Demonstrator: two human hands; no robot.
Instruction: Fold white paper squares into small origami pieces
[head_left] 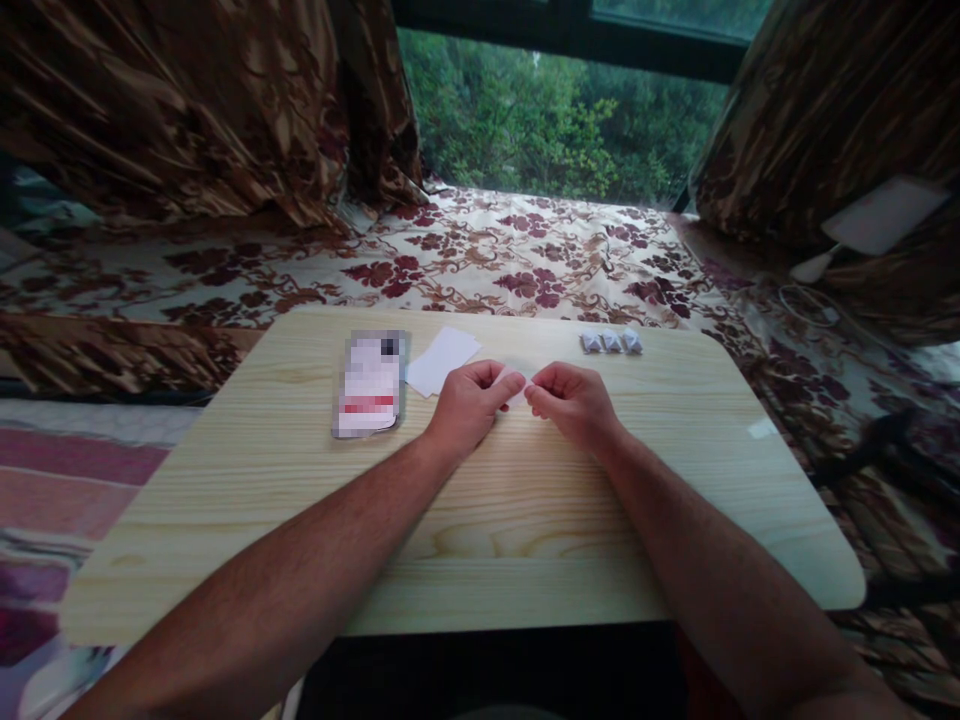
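Over the middle of the table, my left hand [474, 398] pinches a small piece of white paper [516, 399] between thumb and fingers. My right hand [568, 398] is closed at the paper's right side, thumb against the forefinger. Most of the paper is hidden by my fingers, so its shape cannot be made out. Just beyond my left hand lie loose white paper sheets [441, 358], overlapping. Past my right hand, three small folded white paper pieces [612, 343] sit in a row with raised, pointed tops.
A pixelated flat rectangular object [370, 385] with a red band lies left of the sheets. The light wooden table [510, 540] has rounded corners, with a pale patch [760, 428] near its right edge. Beyond it are a floral-covered ledge [525, 260], curtains and a white lamp [881, 215].
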